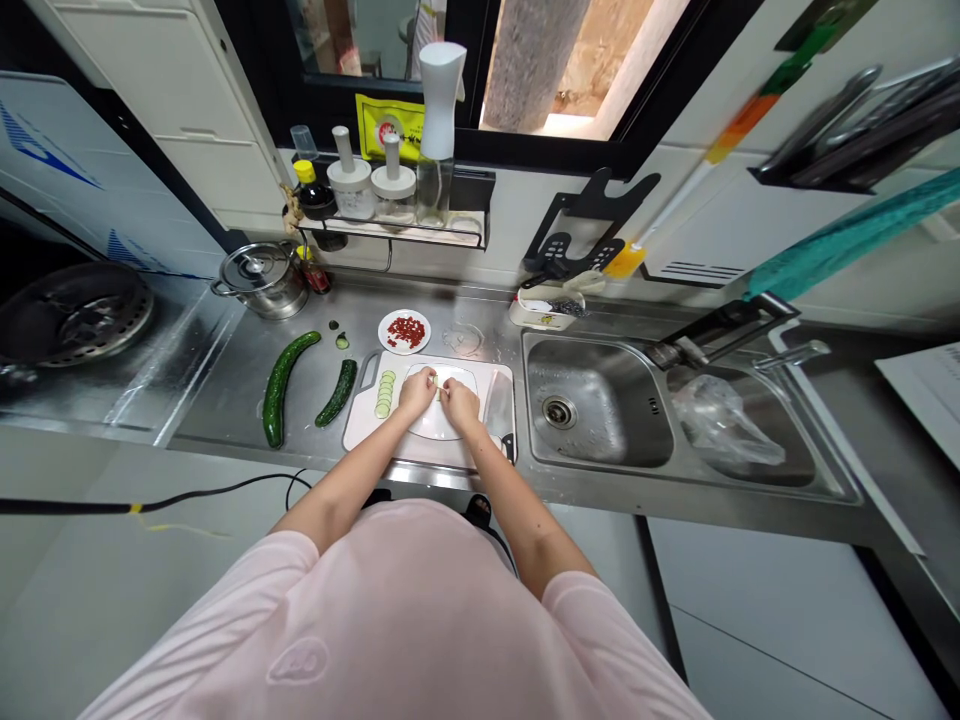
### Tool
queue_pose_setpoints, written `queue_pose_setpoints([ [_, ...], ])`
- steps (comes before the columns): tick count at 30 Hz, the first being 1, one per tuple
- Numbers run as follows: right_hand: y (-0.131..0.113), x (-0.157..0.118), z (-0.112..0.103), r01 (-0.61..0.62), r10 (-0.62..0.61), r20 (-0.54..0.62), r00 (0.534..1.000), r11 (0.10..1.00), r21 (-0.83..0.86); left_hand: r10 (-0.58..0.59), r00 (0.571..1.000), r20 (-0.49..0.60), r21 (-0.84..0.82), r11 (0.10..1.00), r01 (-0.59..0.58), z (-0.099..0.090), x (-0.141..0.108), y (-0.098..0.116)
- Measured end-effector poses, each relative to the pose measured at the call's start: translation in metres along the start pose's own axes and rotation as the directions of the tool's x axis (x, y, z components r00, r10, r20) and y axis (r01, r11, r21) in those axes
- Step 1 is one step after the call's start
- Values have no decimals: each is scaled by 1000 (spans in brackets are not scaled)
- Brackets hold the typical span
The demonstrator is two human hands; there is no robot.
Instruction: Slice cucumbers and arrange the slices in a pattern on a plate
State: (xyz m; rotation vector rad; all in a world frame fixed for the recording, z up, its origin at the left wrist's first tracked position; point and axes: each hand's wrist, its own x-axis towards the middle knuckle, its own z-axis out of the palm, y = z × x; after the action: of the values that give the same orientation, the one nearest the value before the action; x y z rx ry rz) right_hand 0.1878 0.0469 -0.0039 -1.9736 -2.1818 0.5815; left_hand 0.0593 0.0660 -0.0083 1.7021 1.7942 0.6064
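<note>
My left hand (pixel 418 393) and my right hand (pixel 460 403) meet over a white plate (pixel 442 428), fingertips pinched close together. Between them shows a small pale-green cucumber slice (pixel 437 383), which both hands seem to grip; the fingers partly cover it. The plate rests on a white cutting board (pixel 361 430). Left of the plate, a row of overlapping cucumber slices (pixel 385 394) lies on the board. A knife (pixel 499 402) with a broad blade lies along the board's right side. Off the board to the left are a cut cucumber piece (pixel 337 393) and a long whole cucumber (pixel 286 390).
A small plate of chopped red pieces (pixel 406 331) sits behind the board. Cucumber scraps (pixel 342 341) lie to its left. At the back left stands a lidded pot (pixel 262 278). The sink (pixel 600 400) adjoins on the right. Above hangs a seasoning shelf (pixel 420 232).
</note>
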Motion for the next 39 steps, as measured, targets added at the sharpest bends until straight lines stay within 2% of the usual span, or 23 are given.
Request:
queue_pose_setpoints([
  [6,-3,-7,0,106,-100,59,993,990,-97,41,999,4,123,991,-41,0,-2,1],
  [10,-6,-7,1,118,-98,102,990,969,-219,31,999,20,201,979,-34,-2,-4,2],
  [15,-6,-3,5,118,-92,95,991,942,-314,34,998,43,285,957,-45,-5,-5,6],
  [22,-5,6,7,106,-86,76,993,941,-321,29,999,45,338,940,-43,-6,2,9],
  [39,-4,17,9,81,-68,52,996,949,-304,31,999,15,340,940,-34,-4,8,9],
])
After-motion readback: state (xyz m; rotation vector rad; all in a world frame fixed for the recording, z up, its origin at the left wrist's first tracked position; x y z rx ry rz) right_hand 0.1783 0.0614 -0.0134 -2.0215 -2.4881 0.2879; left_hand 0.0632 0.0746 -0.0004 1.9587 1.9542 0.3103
